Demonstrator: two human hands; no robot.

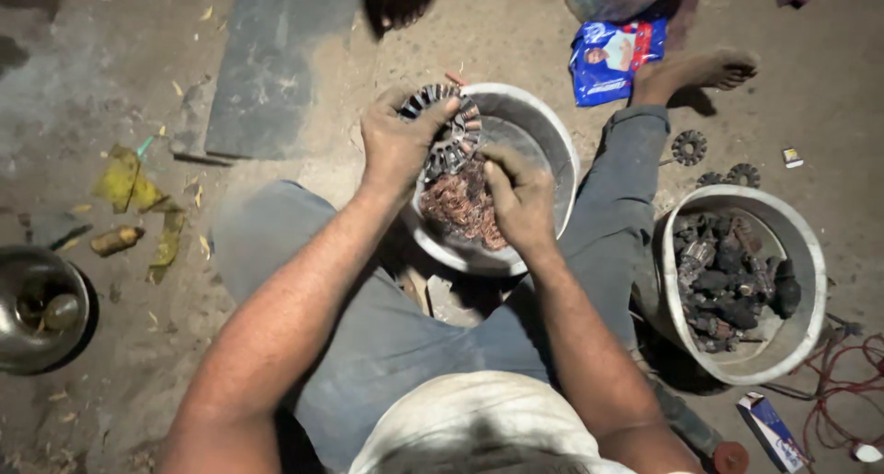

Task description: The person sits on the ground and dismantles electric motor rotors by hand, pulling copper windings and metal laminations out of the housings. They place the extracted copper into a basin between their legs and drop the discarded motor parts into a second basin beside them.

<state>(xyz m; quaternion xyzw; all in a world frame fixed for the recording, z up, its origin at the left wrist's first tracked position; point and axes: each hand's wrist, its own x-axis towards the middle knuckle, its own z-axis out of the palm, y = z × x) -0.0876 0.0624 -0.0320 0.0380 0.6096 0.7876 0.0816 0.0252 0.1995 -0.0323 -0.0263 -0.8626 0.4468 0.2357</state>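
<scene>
Clearly, left hand (398,142) clasped a round slotted metal stator (448,128), right hand (518,200) just beside it pinched tangled copper wire (463,207), grey basin (552,138) beneath both.

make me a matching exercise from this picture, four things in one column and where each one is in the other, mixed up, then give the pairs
Things
1. toothed metal ring
2. copper wire tangle
3. dark metal scrap
4. blue packet

Places
A. on the ground beside the bare foot
B. piled in the bowl on the right
C. held up in the left hand
D. lying in the bowl between the knees, under the right hand

Pairs: 1-C, 2-D, 3-B, 4-A
</scene>
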